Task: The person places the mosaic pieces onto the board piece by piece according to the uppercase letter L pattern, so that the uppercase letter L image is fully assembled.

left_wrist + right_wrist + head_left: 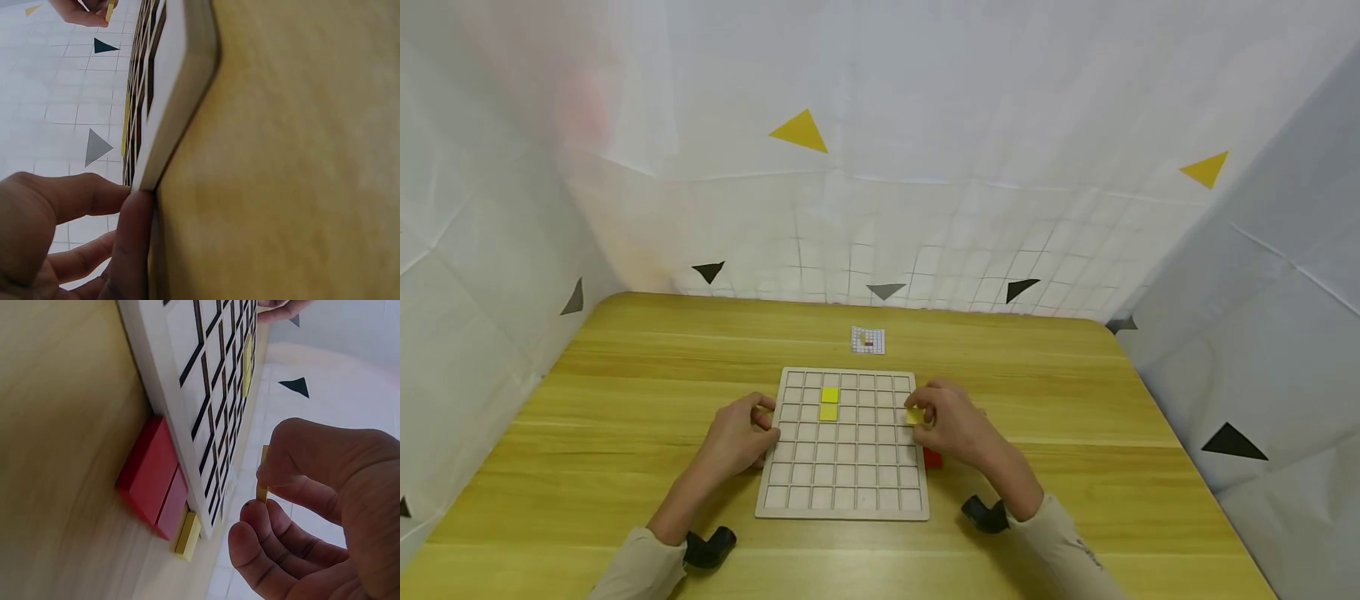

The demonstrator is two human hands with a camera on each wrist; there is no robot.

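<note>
A pale wooden grid board [842, 514] lies on the table in the head view. Two yellow tiles [829, 412] sit in its upper part, one behind the other in the same column. At the board's left edge is my left hand [735, 435]; the left wrist view shows its thumb [132, 240] and a finger pinching the rim. My right hand [953, 423] pinches a small yellow tile [262, 490] between thumb and fingers. It holds this tile over the board's right edge, raised above the surface in the right wrist view.
Red tiles [150, 472] lie against the board's right side, with another yellow tile [188, 536] close by. Behind the board is a small printed card [868, 343] with a grid pattern. White sheets [925, 100] with coloured triangles surround the wooden table [1037, 358].
</note>
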